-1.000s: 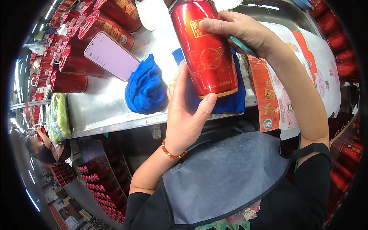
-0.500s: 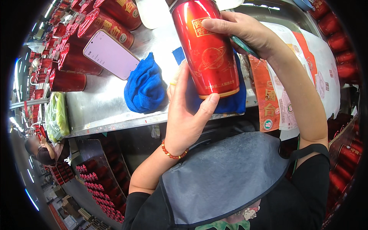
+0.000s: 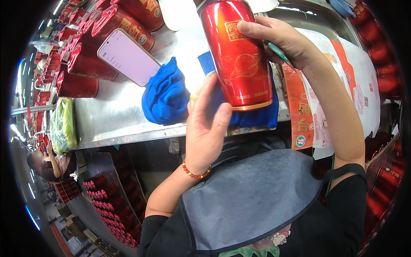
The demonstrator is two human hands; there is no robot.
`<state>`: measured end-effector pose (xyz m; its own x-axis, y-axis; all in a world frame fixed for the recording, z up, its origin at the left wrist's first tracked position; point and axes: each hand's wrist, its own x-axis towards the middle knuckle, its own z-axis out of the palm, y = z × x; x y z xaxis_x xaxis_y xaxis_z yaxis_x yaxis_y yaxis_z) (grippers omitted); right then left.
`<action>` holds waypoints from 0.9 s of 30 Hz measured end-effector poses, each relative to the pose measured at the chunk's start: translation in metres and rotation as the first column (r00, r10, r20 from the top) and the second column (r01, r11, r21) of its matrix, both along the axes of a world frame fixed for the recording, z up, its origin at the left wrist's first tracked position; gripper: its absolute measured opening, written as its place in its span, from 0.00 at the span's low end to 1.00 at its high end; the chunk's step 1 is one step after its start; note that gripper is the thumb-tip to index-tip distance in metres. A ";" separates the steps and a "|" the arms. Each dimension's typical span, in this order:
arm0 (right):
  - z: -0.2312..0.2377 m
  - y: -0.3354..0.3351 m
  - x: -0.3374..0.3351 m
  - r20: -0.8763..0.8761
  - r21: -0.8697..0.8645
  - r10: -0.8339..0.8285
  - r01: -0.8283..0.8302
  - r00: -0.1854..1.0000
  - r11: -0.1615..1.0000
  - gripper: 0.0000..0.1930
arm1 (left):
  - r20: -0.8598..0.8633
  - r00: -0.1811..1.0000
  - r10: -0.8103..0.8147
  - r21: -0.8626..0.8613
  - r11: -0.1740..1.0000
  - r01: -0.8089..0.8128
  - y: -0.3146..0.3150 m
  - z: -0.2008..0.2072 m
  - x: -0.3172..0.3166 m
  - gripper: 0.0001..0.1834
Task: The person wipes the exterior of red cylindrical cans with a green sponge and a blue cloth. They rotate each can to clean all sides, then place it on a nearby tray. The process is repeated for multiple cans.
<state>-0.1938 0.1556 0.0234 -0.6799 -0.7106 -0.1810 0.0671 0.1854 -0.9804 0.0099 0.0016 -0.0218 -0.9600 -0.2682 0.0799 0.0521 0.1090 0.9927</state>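
Note:
A tall, glossy red bottle (image 3: 239,64) with gold print and a gold band at its near end tilts over the bench. My right hand (image 3: 284,38) grips its far right side, thumb across the front. A slim green tool (image 3: 277,52) also sits in that hand, under the fingers; its kind is unclear. Beside the bottle's lower left edge, my left hand (image 3: 204,124) has its fingers stretched and its thumb apart. Whether those fingertips touch the bottle is hidden. Under the bottle lies a blue cloth (image 3: 261,118), and a bunched blue cloth (image 3: 165,96) is to the left.
A lit phone (image 3: 128,58) leans against red bottles (image 3: 87,60) crowding the bench's left side. Printed sheets (image 3: 327,98) cover the right side of the metal bench (image 3: 115,115). Yellow-green plastic (image 3: 63,126) hangs at the left corner. Farther left, another person (image 3: 49,165) holds something up.
My left thumb has come off the bottle's lower end, and that hand has opened. The bottle, with my right hand on it, has shifted slightly right in view.

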 end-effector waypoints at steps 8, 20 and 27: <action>0.005 0.004 -0.002 0.020 0.047 0.008 -0.009 1.000 0.999 0.54 | -0.028 0.999 -0.016 -0.134 0.991 0.012 0.003 -0.004 -0.002 0.37; 0.004 0.005 -0.003 0.083 0.027 0.003 -0.006 0.997 1.000 0.50 | -0.379 0.924 -0.048 -0.483 0.862 -0.153 0.000 0.000 0.021 0.17; 0.016 0.000 -0.001 0.069 0.056 0.036 -0.040 0.997 0.998 0.47 | -0.516 0.805 -0.291 -0.735 0.634 -0.242 0.005 0.004 0.008 0.19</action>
<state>-0.1944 0.1552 0.0392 -0.6373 -0.7230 -0.2667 0.1247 0.2448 -0.9615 0.0179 0.0066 -0.0177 -0.6650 0.1666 0.7280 0.5528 0.7652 0.3299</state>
